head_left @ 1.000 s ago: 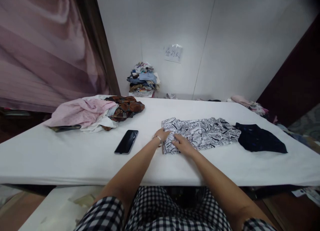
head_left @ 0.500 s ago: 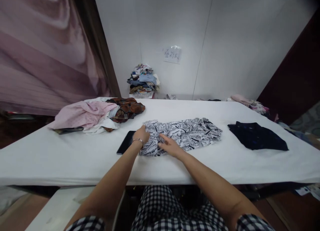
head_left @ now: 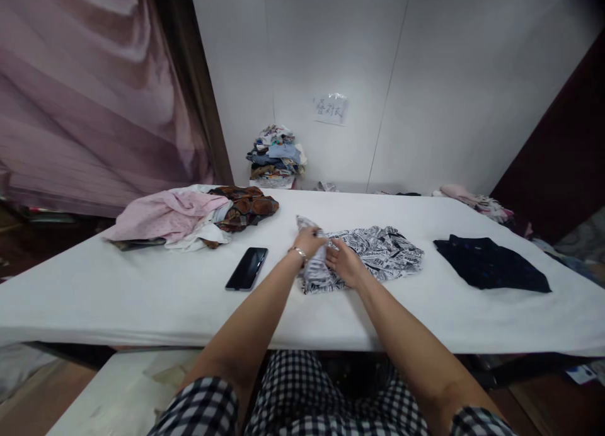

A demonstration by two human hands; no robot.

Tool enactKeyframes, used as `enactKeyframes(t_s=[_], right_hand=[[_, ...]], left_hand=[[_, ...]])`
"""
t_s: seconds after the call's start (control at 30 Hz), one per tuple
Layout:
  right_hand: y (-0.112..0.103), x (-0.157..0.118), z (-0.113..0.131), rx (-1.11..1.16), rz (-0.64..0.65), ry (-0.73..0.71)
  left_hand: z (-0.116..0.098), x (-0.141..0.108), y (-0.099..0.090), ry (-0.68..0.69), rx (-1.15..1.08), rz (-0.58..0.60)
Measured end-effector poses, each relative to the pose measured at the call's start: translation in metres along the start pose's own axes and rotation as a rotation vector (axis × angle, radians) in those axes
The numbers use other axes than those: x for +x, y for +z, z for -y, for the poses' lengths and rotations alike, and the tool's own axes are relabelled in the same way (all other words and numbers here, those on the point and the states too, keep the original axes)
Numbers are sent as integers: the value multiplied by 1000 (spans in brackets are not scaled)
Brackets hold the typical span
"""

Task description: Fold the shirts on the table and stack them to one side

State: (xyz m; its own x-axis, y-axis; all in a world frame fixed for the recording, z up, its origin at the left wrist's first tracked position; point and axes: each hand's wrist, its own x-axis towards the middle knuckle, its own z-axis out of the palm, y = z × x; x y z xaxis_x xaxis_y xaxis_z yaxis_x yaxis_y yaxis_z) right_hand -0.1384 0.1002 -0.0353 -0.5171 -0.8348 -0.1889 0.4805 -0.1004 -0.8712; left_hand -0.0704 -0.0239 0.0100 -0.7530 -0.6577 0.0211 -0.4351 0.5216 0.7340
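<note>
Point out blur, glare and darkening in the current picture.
Head view: the printed garment smears near the left hand, its print crisper toward the picture's right; head view: the sign glints along its top, its writing soft; head view: the upper right corner is darkened.

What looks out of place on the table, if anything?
Only the phone: it lies on the white table, in front of the heaped clothes and left of the printed garment, odd among clothing. I see no spill or damage.

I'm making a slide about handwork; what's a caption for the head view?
Left hand and right hand handle a printed garment between a phone and dark cloth.
</note>
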Motion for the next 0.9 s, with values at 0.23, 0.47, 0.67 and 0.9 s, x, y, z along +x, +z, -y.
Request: enactKeyframes(t_s=[0.23,0.47,0.67,0.9], right_hand=[[-66,-11,13,-171,-265,3],[-67,-3,1,-547,-300,-6],[-65,15,21,-701,-353,-283],[-97,12,23,-868,-461,-120]], left_hand=[[-10,-8,40,106,-253,33],[57,3,19,-257,-236,-76],[56,2,29,-397,-353,84],[47,5,33,-410,-363,142]])
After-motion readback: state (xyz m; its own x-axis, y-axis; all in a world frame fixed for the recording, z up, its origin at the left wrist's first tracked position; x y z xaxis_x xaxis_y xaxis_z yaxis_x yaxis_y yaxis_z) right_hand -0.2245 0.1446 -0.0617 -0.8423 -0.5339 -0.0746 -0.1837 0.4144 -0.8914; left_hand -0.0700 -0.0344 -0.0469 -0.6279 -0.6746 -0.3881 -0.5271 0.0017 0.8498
